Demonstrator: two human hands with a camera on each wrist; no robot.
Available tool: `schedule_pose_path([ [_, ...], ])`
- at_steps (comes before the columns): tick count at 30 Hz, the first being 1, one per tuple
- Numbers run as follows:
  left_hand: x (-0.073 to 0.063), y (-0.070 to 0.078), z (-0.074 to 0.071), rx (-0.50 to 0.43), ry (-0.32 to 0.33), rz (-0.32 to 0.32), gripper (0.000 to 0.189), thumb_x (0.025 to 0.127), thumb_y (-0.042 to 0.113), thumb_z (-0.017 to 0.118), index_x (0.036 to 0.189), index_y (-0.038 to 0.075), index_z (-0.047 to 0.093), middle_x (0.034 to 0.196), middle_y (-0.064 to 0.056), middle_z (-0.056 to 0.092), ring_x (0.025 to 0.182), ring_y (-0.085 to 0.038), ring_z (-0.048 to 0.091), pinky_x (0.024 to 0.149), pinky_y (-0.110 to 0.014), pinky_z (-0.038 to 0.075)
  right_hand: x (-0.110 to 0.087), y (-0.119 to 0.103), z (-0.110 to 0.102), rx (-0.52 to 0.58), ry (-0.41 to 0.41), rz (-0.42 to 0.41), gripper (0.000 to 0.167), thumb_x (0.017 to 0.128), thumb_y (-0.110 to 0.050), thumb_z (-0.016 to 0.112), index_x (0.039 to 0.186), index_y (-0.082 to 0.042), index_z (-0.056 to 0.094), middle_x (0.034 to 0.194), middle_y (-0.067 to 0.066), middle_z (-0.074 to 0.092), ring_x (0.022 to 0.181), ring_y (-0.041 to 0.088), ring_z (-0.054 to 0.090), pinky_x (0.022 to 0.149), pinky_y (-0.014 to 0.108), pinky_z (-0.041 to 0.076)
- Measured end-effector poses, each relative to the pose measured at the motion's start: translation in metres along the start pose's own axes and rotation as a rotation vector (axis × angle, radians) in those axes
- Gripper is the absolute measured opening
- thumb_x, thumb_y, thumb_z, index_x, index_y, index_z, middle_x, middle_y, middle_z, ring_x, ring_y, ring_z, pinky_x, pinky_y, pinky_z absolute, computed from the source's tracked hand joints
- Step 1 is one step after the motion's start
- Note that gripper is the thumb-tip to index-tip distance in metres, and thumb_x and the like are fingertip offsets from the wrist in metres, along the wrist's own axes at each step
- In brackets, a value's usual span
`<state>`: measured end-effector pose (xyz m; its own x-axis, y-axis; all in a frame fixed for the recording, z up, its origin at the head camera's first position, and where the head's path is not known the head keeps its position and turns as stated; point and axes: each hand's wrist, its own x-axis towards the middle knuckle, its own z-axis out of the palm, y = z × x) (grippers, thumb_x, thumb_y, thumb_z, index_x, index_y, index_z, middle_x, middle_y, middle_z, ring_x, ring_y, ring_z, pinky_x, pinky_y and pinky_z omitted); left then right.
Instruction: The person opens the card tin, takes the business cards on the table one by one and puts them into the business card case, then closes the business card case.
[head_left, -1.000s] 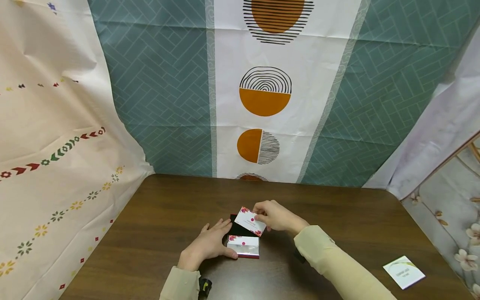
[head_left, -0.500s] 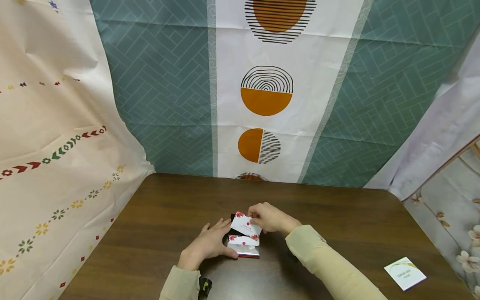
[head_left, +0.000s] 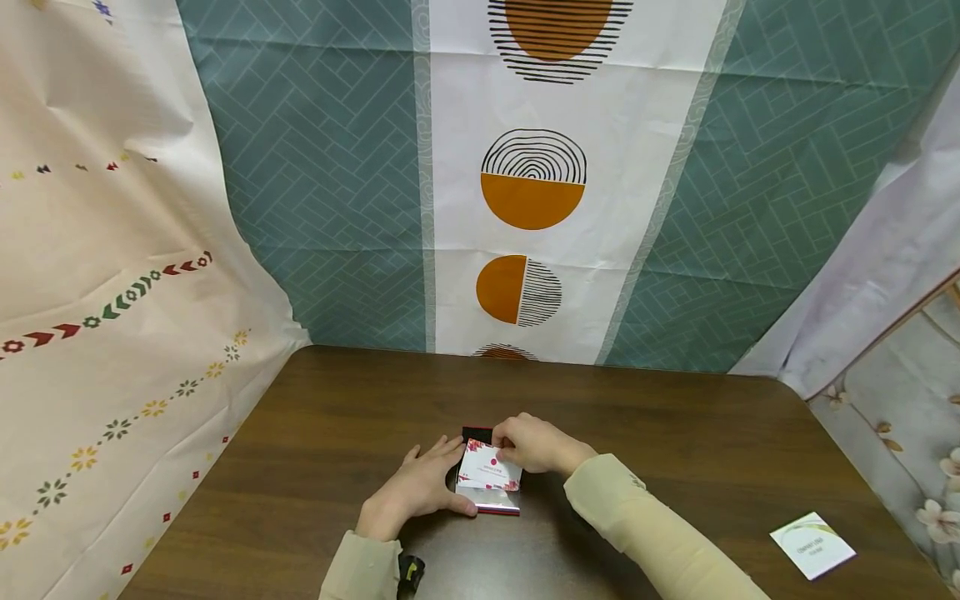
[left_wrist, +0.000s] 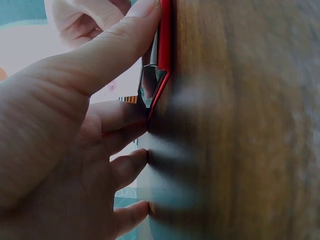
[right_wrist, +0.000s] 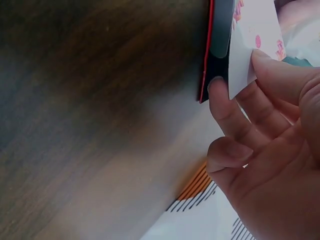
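Note:
A business card case (head_left: 495,502) lies opened flat on the table, with a silvery near part, a black lid (head_left: 477,433) and red edges. My right hand (head_left: 537,444) pinches a white business card (head_left: 487,468) with pink flower corners between thumb and fingers, over the case. In the right wrist view the card (right_wrist: 252,42) stands tilted beside the black lid (right_wrist: 219,62). My left hand (head_left: 420,486) is spread at the case's left side. Its thumb presses the near edge, the index finger touches the side by the hinge, and the other fingertips rest on the table.
A square white card stack (head_left: 812,545) with a green-yellow curve lies at the right of the brown table (head_left: 360,400). Patterned cloths (head_left: 337,208) hang behind the table and on both sides.
My right hand has moved left and toward me, bringing the card down over the silvery part of the case and turning it nearly straight. The left hand has stayed in place.

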<state>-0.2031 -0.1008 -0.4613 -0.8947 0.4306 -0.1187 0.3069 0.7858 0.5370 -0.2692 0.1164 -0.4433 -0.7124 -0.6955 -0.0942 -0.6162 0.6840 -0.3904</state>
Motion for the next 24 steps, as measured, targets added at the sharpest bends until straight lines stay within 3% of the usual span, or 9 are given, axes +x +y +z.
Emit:
schedule_pose_path([
  [19, 0.004, -0.001, 0.002, 0.031, -0.005, 0.000, 0.097, 0.071, 0.053, 0.082, 0.144, 0.000, 0.046, 0.154, -0.014, 0.036, 0.143, -0.037, 0.026, 0.109, -0.067, 0.013, -0.007, -0.009, 0.009, 0.004, -0.015, -0.033, 0.008, 0.089, -0.011, 0.071, 0.086, -0.018, 0.071, 0.072, -0.012, 0.054, 0.062, 0.005, 0.048, 0.057, 0.021, 0.043],
  [24, 0.004, -0.002, 0.002, 0.027, -0.003, 0.007, 0.099, 0.071, 0.053, 0.082, 0.145, -0.001, 0.044, 0.154, -0.014, 0.036, 0.143, -0.037, 0.025, 0.109, -0.067, 0.013, -0.008, -0.011, 0.012, -0.008, 0.000, -0.080, 0.008, 0.088, -0.011, 0.071, 0.086, -0.018, 0.070, 0.069, -0.012, 0.053, 0.062, 0.005, 0.047, 0.057, 0.021, 0.042],
])
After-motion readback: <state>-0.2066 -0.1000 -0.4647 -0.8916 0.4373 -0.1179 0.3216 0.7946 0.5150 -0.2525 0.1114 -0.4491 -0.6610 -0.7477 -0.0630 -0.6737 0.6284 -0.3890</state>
